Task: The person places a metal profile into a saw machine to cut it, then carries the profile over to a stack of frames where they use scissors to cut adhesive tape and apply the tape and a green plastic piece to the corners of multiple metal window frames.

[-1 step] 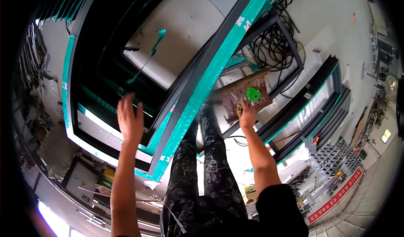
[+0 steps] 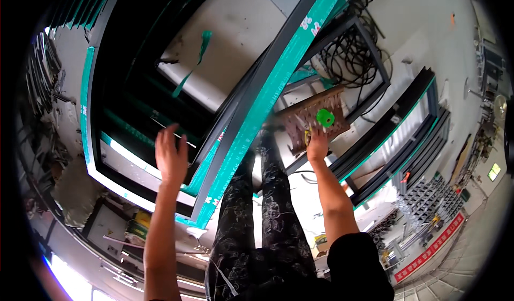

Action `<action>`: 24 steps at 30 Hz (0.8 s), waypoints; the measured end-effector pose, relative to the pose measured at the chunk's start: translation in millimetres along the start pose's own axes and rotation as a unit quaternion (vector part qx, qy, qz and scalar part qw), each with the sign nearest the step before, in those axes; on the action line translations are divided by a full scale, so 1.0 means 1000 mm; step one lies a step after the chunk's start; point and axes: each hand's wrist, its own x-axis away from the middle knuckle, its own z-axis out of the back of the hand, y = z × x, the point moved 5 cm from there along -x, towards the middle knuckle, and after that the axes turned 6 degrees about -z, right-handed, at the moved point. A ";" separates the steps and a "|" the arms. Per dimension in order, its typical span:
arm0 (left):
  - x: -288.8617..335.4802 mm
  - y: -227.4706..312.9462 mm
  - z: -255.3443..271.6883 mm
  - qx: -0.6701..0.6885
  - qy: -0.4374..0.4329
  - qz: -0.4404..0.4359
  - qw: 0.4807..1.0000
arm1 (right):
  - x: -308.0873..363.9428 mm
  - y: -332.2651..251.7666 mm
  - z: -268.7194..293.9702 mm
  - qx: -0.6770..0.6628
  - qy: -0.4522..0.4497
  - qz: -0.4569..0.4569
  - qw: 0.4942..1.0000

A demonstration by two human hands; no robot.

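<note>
My left hand (image 2: pixel 172 157) hovers above the inner lower part of a stack of dark grey window frames (image 2: pixel 142 196), whose edges carry green protective film. Its fingers are apart and hold nothing. Lower down, at a rusty perforated metal box or stand (image 2: pixel 292 124), my right hand (image 2: pixel 317 145) has its fingers bent over the near edge. A small yellow item (image 2: pixel 307 136) shows at those fingers; its kind cannot be made out. Just beyond the fingertips sits a round green roll or spool (image 2: pixel 325 118). A green-filmed bar (image 2: pixel 267 100) slants between my two hands.
Black cable (image 2: pixel 348 60) lies coiled on the floor beyond the rusty stand. Dark profiles (image 2: pixel 385 132) are stacked at the right, with a pile of grey metal pieces (image 2: pixel 428 199) behind them. A loose green strip (image 2: pixel 203 47) hangs inside the frames.
My left hand has shifted slightly right and down over the frames. My right hand stays at the rusty stand; the whole view has moved a little.
</note>
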 end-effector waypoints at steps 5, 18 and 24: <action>0.037 0.056 -0.043 0.087 -0.097 0.035 0.991 | 0.010 0.022 -0.004 0.016 -0.003 -0.013 1.000; -0.005 0.122 -0.082 -0.026 -0.045 0.111 0.992 | -0.086 0.061 -0.040 -0.047 -0.183 -0.105 0.976; 0.019 0.120 -0.086 -0.029 -0.081 0.166 0.982 | -0.059 0.003 -0.001 -0.502 -0.171 -0.390 0.752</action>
